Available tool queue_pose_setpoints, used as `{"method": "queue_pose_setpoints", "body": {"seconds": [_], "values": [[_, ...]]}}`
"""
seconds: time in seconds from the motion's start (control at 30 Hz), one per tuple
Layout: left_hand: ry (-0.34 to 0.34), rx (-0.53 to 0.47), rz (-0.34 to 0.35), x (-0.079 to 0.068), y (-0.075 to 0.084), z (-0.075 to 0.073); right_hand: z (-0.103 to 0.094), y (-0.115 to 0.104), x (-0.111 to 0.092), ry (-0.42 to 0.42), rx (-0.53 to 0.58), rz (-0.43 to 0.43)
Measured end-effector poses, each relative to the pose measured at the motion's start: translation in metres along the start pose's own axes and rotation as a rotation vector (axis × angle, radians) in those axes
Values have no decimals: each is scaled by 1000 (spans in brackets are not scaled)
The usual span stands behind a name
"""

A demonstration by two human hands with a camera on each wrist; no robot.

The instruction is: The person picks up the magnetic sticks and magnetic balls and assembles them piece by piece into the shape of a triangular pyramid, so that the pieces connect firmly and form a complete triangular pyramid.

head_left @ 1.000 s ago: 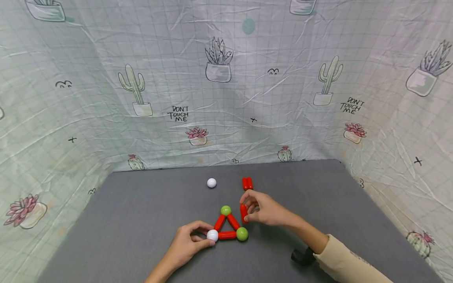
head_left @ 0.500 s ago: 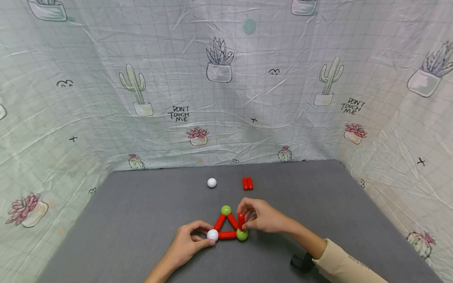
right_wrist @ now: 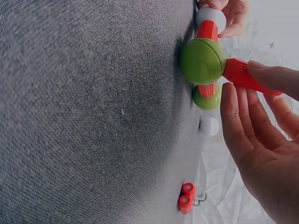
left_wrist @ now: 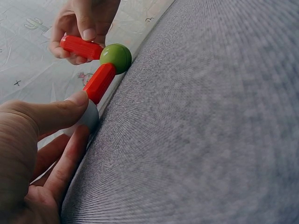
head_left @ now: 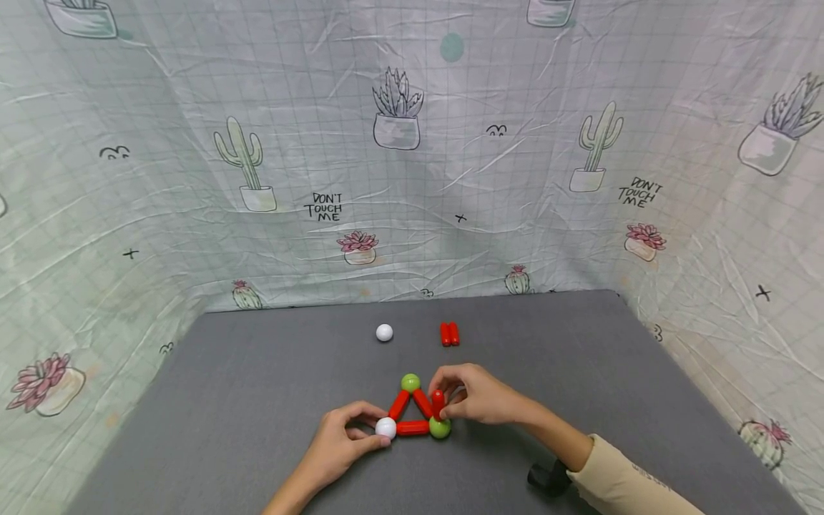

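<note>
A flat triangle of three red rods and three balls lies on the grey cloth surface. My left hand (head_left: 341, 438) grips the white ball (head_left: 385, 428) at its left corner between thumb and fingers. With thumb and fingers my right hand (head_left: 479, 393) pinches another red rod (head_left: 438, 402), which stands upright on the right green ball (head_left: 440, 428). In the right wrist view the rod's lower end (right_wrist: 231, 69) meets that ball (right_wrist: 202, 60). The other green ball (head_left: 410, 383) forms the far corner, joined by a red rod (head_left: 399, 405) to the white one.
A loose white ball (head_left: 384, 332) lies farther back. To its right, two red rods (head_left: 450, 334) lie side by side. A black object (head_left: 549, 478) is by the right wrist. Patterned cloth (head_left: 412, 236) hangs behind and at both sides of the grey surface (head_left: 290, 372).
My right hand has moved down and slightly left with the red rod, which has turned upright and come onto the right green ball. The left hand has stayed on the white ball.
</note>
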State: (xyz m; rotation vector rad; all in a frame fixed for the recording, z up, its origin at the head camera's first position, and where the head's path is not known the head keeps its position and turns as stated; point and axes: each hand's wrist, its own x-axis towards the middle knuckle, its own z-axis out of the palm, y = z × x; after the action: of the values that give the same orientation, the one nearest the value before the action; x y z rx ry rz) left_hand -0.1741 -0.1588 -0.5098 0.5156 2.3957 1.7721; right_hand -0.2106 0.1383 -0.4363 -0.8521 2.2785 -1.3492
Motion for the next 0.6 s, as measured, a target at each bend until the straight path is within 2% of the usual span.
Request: {"method": "queue_pose_setpoints", "body": {"seconds": [0.37,0.6], "values": [[-1,0,11,-1,-1,0,1,1,2,6,-76,-7],[4,4,23,-1,-2,0,2,2,3,4,-73,-3]]}}
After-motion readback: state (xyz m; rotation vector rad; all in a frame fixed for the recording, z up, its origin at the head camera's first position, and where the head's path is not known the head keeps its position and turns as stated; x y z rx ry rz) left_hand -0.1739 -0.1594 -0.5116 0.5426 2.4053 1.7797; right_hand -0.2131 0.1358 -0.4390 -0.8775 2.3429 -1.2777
